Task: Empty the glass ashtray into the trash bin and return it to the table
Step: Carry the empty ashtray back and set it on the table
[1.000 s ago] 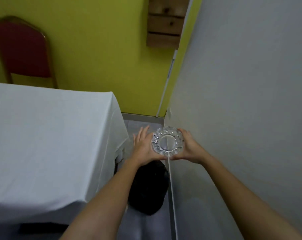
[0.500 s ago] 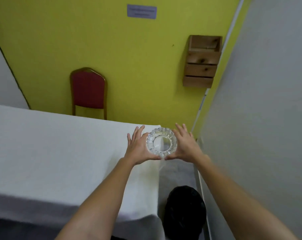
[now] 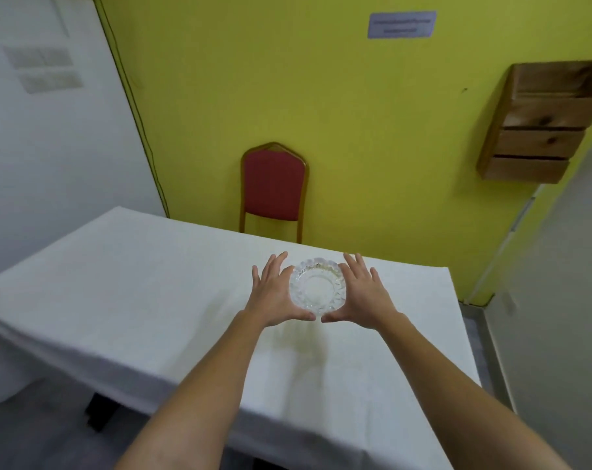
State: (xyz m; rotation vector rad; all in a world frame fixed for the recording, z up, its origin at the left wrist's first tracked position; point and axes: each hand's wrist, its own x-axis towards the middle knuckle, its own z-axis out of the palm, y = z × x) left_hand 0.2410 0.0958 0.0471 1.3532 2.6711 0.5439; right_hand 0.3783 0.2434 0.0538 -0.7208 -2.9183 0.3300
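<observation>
A round cut-glass ashtray is held between my two palms over the white-clothed table, toward its far right part. My left hand presses its left side, fingers spread and pointing away. My right hand presses its right side the same way. The thumbs nearly meet under its near rim. The ashtray looks empty inside. Whether it touches the cloth I cannot tell; a faint shadow lies on the cloth below it. The trash bin is out of view.
A red padded chair stands against the yellow wall behind the table. A wooden wall rack hangs at the right. A narrow strip of grey floor runs between the table's right edge and the white wall.
The view swung from the dark bin on the floor up and left to the table. Both hands carried the ashtray from above the bin to over the tablecloth.
</observation>
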